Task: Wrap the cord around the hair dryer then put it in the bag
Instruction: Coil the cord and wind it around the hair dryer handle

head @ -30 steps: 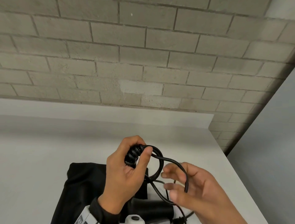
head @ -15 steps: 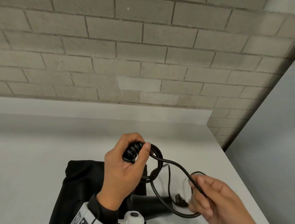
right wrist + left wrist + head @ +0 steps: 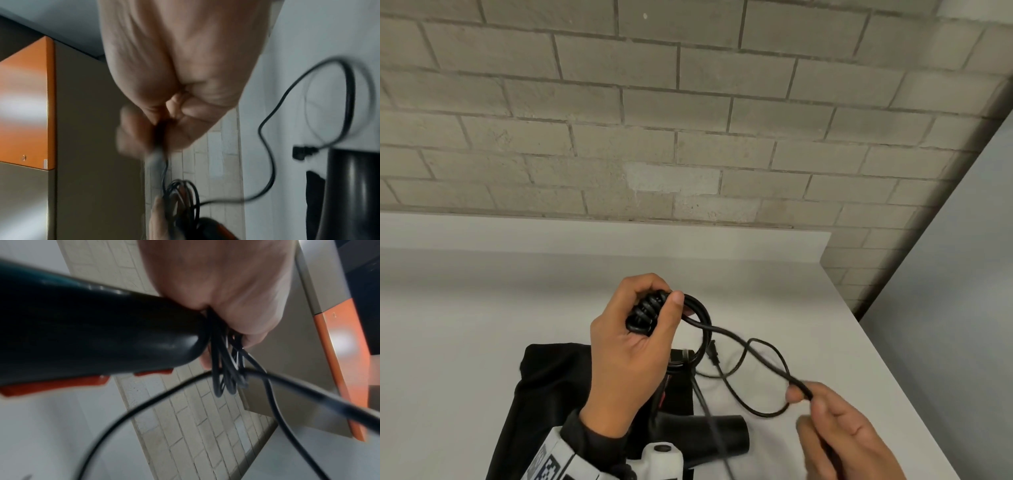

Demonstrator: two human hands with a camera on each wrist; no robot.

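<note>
The cord (image 3: 736,337), coiled on the hair dryer's handle in the gripping left hand (image 3: 631,346) above the bag (image 3: 544,394), wraps best if the pinching right hand (image 3: 835,431) feeds slack taut.

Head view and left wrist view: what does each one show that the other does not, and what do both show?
Only the head view shows the right hand pinching the cord, the plug on the table and the black bag. Only the left wrist view shows the dryer's orange parts and an orange panel. Both show the left hand holding the coils against the dryer handle.
</note>
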